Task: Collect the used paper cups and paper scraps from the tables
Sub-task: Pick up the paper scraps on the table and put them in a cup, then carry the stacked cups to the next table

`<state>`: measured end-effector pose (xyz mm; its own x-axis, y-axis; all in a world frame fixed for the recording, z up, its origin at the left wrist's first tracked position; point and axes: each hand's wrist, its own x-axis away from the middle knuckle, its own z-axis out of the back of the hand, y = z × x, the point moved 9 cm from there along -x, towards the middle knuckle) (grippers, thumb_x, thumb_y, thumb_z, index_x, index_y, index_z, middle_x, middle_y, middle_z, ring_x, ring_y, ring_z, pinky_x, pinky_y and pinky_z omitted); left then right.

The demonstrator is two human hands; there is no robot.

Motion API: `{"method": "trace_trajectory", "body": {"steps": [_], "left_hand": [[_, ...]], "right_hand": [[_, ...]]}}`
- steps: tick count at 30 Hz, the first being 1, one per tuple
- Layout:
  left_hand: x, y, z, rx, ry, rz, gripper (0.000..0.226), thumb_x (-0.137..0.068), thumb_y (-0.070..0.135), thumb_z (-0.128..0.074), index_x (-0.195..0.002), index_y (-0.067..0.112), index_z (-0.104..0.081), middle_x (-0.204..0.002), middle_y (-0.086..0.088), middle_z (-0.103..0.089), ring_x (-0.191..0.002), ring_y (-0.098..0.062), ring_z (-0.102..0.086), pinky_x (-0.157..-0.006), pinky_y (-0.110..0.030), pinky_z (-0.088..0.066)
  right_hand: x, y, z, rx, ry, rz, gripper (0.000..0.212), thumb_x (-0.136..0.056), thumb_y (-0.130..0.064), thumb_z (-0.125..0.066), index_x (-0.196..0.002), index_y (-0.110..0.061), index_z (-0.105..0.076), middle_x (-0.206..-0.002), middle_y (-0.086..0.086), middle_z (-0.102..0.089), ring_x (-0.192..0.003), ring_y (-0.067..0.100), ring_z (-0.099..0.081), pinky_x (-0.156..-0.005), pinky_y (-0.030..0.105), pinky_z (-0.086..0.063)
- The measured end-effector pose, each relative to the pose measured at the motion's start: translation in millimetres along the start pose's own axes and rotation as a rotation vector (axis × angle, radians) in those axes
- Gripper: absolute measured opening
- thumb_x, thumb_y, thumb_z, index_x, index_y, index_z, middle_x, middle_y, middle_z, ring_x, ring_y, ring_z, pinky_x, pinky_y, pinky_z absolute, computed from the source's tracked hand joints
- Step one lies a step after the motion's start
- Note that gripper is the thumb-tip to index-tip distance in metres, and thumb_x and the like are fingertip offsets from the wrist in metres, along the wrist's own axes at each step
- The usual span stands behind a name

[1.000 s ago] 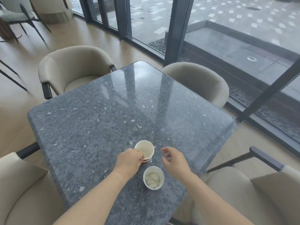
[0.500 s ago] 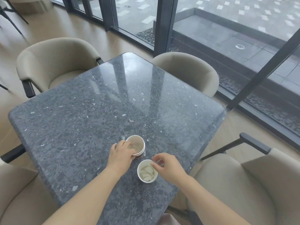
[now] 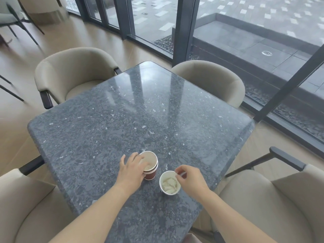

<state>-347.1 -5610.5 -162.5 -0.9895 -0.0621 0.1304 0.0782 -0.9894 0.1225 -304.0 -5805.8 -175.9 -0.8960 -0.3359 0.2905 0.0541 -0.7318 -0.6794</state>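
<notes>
On the stone table (image 3: 140, 111), the left hand (image 3: 131, 171) grips the stack (image 3: 151, 174) beside its palm; the right hand (image 3: 191, 179) pinches the rim of the cup (image 3: 164, 175) just left of it. It seems best to lift that cup level, scraps (image 3: 168, 184) inside, and nest it into the steadied stack.

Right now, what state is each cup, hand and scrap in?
cup stack: upright on the table, cups nested, top one empty.
white cup: upright, beside the stack, not touching it.
paper: crumpled, inside the white cup.
left hand: grips the cup stack's side.
right hand: pinches the white cup's rim.
</notes>
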Motion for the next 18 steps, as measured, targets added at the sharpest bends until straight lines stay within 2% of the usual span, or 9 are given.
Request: {"method": "trace_trajectory", "body": {"steps": [4, 6, 8, 11, 14, 18], "left_hand": [[2, 1, 9, 0.048, 0.063, -0.017, 0.044, -0.076, 0.021, -0.070, -0.116, 0.028, -0.053, -0.131, 0.005, -0.050, -0.131, -0.018, -0.038, -0.108, -0.052, -0.024], [2, 3, 12, 0.068, 0.109, -0.044, 0.034, -0.075, 0.019, -0.071, -0.105, 0.026, -0.058, -0.122, 0.004, -0.056, -0.124, -0.019, -0.046, -0.106, -0.051, -0.028], [3, 6, 11, 0.059, 0.100, -0.074, 0.021, -0.080, 0.020, -0.065, -0.099, 0.026, -0.059, -0.116, 0.006, -0.056, -0.121, -0.017, -0.047, -0.107, -0.049, -0.026], [2, 8, 4, 0.036, 0.052, -0.090, 0.016, -0.087, 0.024, -0.057, -0.103, 0.025, -0.059, -0.118, 0.007, -0.055, -0.122, -0.015, -0.044, -0.110, -0.048, -0.021], [3, 10, -3, 0.027, 0.014, -0.094, 0.018, -0.090, 0.025, -0.053, -0.107, 0.023, -0.058, -0.121, 0.006, -0.054, -0.124, -0.017, -0.041, -0.110, -0.048, -0.020], [9, 10, -5, 0.011, 0.028, -0.095, 0.016, -0.085, 0.020, -0.062, -0.101, 0.022, -0.063, -0.109, 0.004, -0.062, -0.114, -0.022, -0.052, -0.104, -0.052, -0.031]], "right_hand": [[2, -7, 1, 0.022, 0.005, 0.021, 0.024, -0.086, -0.023, -0.061, -0.109, -0.022, -0.061, -0.105, -0.010, -0.060, -0.081, 0.005, -0.055, -0.073, 0.017, -0.041], [4, -8, 3, 0.039, 0.016, 0.031, 0.026, -0.085, -0.024, -0.061, -0.111, -0.023, -0.059, -0.108, -0.009, -0.060, -0.085, 0.006, -0.054, -0.076, 0.018, -0.040], [7, -9, 4, 0.068, 0.023, 0.060, 0.029, -0.085, -0.026, -0.061, -0.114, -0.024, -0.058, -0.112, -0.009, -0.059, -0.089, 0.005, -0.052, -0.080, 0.018, -0.040], [12, -13, -1, 0.098, -0.020, 0.130, 0.040, -0.082, -0.034, -0.063, -0.121, -0.025, -0.054, -0.122, -0.010, -0.055, -0.105, 0.005, -0.051, -0.090, 0.018, -0.038], [17, -16, -12, 0.146, -0.095, 0.181, 0.058, -0.079, -0.042, -0.065, -0.131, -0.026, -0.045, -0.136, -0.012, -0.042, -0.123, 0.007, -0.042, -0.100, 0.022, -0.033], [22, -16, -22, 0.151, -0.141, 0.197, 0.075, -0.071, -0.048, -0.071, -0.135, -0.027, -0.038, -0.143, -0.012, -0.030, -0.129, 0.007, -0.034, -0.102, 0.023, -0.031]]}}
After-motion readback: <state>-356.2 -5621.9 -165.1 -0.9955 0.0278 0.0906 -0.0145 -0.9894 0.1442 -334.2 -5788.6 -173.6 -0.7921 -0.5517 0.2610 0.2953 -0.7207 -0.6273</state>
